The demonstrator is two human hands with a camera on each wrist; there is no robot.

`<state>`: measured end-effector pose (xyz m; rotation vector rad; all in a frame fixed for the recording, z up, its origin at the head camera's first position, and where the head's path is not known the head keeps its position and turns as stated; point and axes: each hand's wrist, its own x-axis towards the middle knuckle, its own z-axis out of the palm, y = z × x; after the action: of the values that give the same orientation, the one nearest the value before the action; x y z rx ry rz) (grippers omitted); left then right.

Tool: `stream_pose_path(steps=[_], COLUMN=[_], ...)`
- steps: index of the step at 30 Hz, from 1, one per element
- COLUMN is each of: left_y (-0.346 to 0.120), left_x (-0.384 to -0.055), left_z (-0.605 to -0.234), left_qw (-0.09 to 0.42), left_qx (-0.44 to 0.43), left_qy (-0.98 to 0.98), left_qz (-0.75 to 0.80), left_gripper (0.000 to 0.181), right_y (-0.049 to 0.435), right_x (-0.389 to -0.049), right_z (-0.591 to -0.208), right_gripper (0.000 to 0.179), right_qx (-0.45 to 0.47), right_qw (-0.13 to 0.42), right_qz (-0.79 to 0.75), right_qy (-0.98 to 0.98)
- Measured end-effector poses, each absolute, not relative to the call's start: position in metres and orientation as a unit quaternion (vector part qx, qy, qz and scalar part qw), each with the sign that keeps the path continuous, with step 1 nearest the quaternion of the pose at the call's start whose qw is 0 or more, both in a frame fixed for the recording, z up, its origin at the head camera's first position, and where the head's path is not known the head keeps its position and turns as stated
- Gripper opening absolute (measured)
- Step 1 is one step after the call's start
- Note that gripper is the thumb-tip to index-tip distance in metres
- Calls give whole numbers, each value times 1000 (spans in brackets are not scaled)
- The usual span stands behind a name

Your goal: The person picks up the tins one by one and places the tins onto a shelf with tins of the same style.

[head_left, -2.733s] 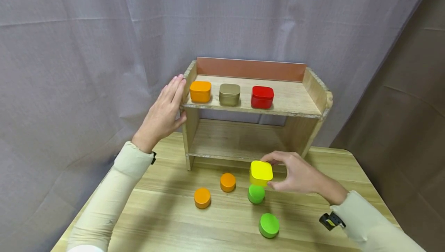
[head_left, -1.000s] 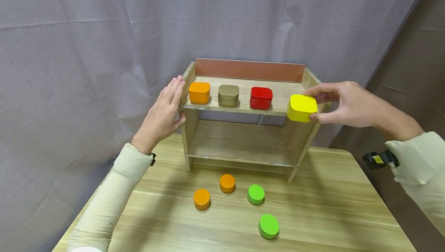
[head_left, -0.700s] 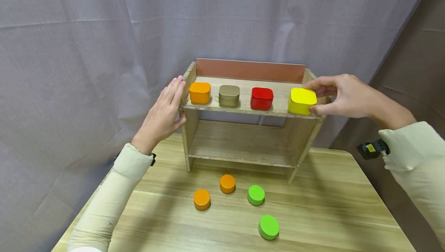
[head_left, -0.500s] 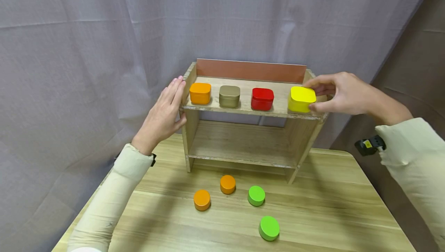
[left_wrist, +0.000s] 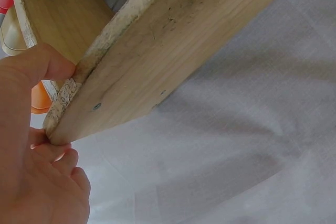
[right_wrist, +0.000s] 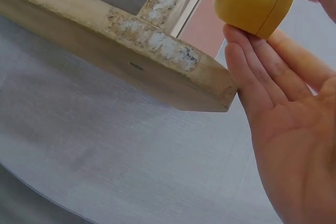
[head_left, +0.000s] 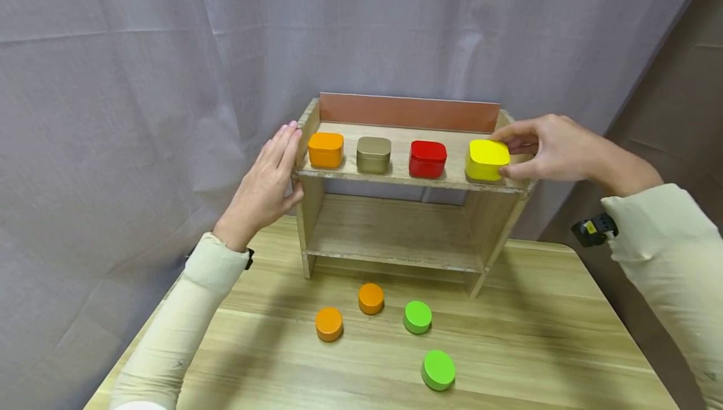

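At the right end of the wooden rack's top shelf, my right hand pinches a small yellow rounded-square lidded box between thumb and fingers. The right wrist view shows the yellow box with its lid seam. On the same shelf, in a row to its left, stand a red box, an olive box and an orange box. My left hand rests on the rack's left side panel, fingers fairly straight; its thumb touches the panel's front edge.
Two orange round discs and two green round discs lie on the wooden table before the rack. A reddish-brown back strip borders the top shelf. Grey curtain hangs behind.
My right hand has carried the yellow box up from in front of the rack, above the table, to the top shelf's right end, then slightly left. The left hand has stayed put.
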<state>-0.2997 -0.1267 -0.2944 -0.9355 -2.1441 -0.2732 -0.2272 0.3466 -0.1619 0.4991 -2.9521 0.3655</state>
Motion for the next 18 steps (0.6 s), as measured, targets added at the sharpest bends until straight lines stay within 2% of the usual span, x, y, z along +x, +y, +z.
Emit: stream_pose_path(steps=[18], left_y=[-129], left_x=[-302], left_z=[-295], left_qw=[372], left_qx=[-362], left_qy=[-848], left_qz=[-105], left_gripper=[96], right_y=[338], right_x=[-242], right_z=[-161], right_gripper=[64], right_qx=[168], right_qw=[36], right_qz=[75], right_qy=[-982])
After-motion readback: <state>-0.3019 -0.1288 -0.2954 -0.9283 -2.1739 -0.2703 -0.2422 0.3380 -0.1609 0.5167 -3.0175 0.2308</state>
